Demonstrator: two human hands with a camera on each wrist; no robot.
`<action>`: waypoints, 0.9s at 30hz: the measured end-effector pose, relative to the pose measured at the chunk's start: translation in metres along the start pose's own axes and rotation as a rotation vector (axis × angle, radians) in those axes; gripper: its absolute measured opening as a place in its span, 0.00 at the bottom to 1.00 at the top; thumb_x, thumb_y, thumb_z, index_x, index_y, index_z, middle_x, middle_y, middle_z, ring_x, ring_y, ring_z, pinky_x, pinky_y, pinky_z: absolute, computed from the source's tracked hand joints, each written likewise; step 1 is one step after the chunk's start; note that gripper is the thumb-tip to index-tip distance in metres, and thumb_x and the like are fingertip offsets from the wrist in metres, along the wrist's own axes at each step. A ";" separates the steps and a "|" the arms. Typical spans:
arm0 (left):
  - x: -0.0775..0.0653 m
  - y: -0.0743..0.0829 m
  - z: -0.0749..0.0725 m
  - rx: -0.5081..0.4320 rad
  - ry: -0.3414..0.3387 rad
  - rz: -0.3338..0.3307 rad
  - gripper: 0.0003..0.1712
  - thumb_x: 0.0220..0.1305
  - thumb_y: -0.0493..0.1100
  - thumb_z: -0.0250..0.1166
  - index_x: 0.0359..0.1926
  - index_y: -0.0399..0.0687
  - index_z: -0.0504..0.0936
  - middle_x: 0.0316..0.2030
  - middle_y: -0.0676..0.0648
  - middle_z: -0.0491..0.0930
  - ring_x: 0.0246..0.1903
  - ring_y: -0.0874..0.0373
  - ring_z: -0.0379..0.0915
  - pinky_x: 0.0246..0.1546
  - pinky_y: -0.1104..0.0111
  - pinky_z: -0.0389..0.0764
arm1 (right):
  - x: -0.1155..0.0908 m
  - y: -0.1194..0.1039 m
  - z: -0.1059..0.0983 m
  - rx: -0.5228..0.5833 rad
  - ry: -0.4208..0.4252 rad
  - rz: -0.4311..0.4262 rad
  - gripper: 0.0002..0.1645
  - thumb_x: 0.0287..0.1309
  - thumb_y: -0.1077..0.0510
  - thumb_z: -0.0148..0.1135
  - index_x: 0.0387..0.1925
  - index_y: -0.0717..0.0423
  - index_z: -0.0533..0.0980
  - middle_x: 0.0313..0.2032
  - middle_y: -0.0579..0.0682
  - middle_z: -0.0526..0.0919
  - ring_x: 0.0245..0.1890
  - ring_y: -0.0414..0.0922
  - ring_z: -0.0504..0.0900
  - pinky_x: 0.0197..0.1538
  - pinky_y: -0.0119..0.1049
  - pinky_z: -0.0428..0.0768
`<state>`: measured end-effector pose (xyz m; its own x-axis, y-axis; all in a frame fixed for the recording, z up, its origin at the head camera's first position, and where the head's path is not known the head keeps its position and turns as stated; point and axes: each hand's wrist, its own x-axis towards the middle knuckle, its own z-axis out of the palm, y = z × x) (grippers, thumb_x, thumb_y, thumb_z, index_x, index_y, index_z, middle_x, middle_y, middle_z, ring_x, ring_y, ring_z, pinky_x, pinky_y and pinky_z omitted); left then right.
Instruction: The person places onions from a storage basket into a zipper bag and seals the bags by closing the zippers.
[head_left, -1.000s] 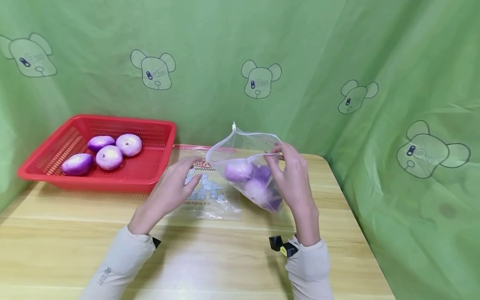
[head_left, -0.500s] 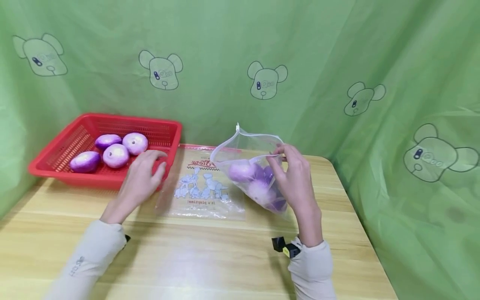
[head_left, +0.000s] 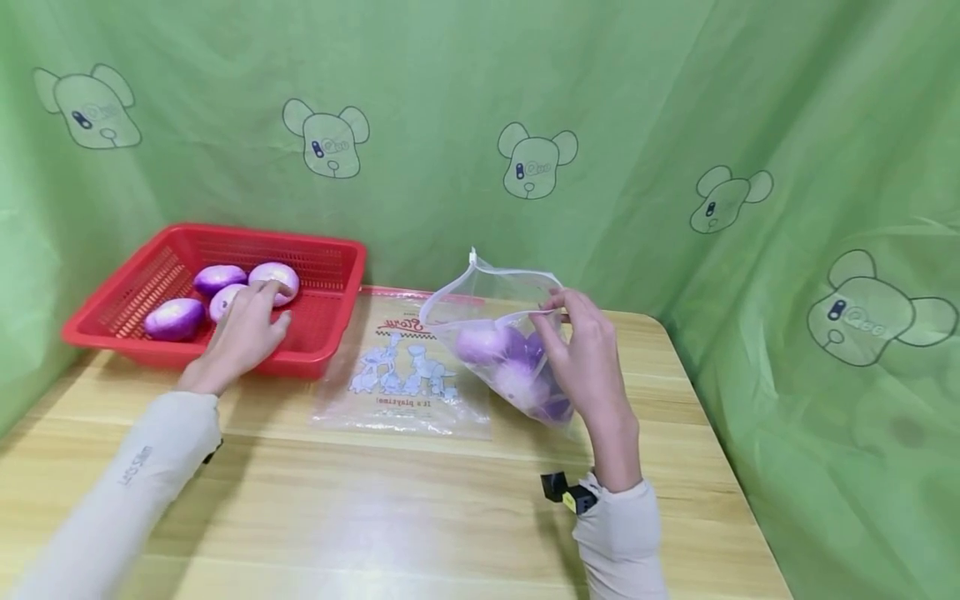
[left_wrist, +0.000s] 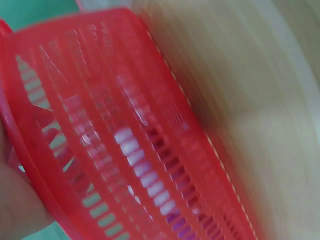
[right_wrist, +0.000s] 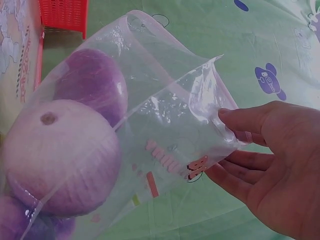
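My right hand (head_left: pixel 588 350) pinches the rim of a clear zip bag (head_left: pixel 450 312) by its right end, and the bag's mouth gapes. Several purple onions (right_wrist: pixel 65 155) fill its lower part, pale at the top with a brown tip. Over the front rim of a red plastic basket (head_left: pixel 330 333) reaches my left hand (head_left: pixel 243 333), fingers bent loosely above the onions. One pale onion (head_left: pixel 277 275) lies by its fingertips, and another is partly hidden under the hand. A darker purple onion (head_left: pixel 174 319) lies to the left. In the left wrist view the basket wall hides the fingers.
A flat clear bag (head_left: pixel 397 408) with a printed cartoon lies on the wooden table (head_left: pixel 420 517) between basket and zip bag. A green curtain (head_left: pixel 435 75) with bear-head drawings hangs behind and along the right side.
My left hand has moved left from beside the zip bag, across the flat bag, to the onions in the basket. My right hand keeps its pinch on the zip bag.
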<state>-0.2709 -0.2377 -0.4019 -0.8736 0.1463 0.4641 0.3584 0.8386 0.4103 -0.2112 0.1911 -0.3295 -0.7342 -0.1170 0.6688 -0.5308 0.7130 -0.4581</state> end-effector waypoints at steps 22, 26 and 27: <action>0.030 -0.061 -0.022 0.157 -0.277 -0.151 0.21 0.57 0.37 0.53 0.49 0.24 0.71 0.45 0.22 0.70 0.49 0.23 0.65 0.48 0.35 0.68 | 0.000 -0.002 -0.003 0.017 -0.010 0.014 0.09 0.61 0.62 0.68 0.38 0.65 0.77 0.51 0.62 0.82 0.47 0.56 0.83 0.49 0.45 0.84; 0.029 -0.063 -0.024 0.159 -0.318 -0.178 0.15 0.56 0.40 0.58 0.38 0.30 0.72 0.36 0.29 0.72 0.45 0.29 0.64 0.46 0.41 0.68 | 0.001 -0.002 -0.004 0.023 -0.010 0.016 0.09 0.61 0.63 0.68 0.38 0.65 0.78 0.51 0.62 0.82 0.48 0.56 0.83 0.49 0.44 0.84; 0.029 -0.062 -0.024 0.155 -0.341 -0.186 0.16 0.55 0.42 0.62 0.38 0.31 0.73 0.35 0.30 0.72 0.45 0.30 0.63 0.47 0.42 0.67 | 0.001 -0.002 -0.004 0.023 -0.009 0.016 0.09 0.61 0.63 0.68 0.38 0.65 0.78 0.51 0.62 0.82 0.48 0.56 0.83 0.49 0.44 0.84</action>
<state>-0.3108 -0.2982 -0.3956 -0.9871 0.1284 0.0958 0.1531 0.9324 0.3275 -0.2091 0.1925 -0.3261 -0.7463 -0.1119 0.6561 -0.5285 0.6989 -0.4819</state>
